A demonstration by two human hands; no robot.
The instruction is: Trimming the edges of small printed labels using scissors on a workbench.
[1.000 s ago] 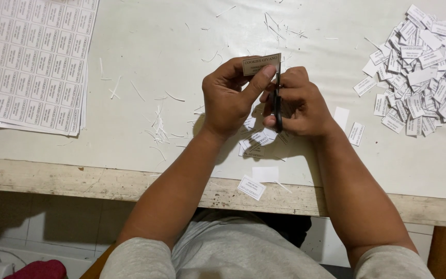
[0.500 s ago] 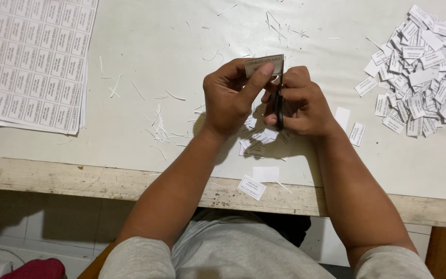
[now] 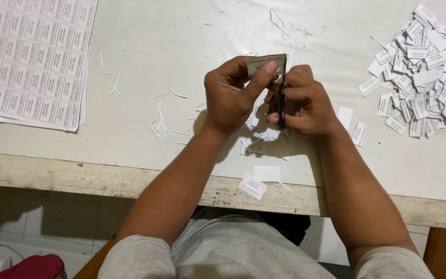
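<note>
Seen from above, a person's left hand (image 3: 233, 98) pinches a small printed paper label (image 3: 267, 64) between thumb and fingers, held above a white counter (image 3: 181, 41). The right hand (image 3: 305, 103) is closed around dark scissors (image 3: 282, 106), their blades at the label's right edge. Cut labels (image 3: 259, 139) lie on the counter just beneath the hands. A heap of cut labels (image 3: 429, 77) sits at the far right. Uncut label sheets (image 3: 27, 57) lie at the far left. Thin paper slivers (image 3: 161, 124) are scattered between.
</note>
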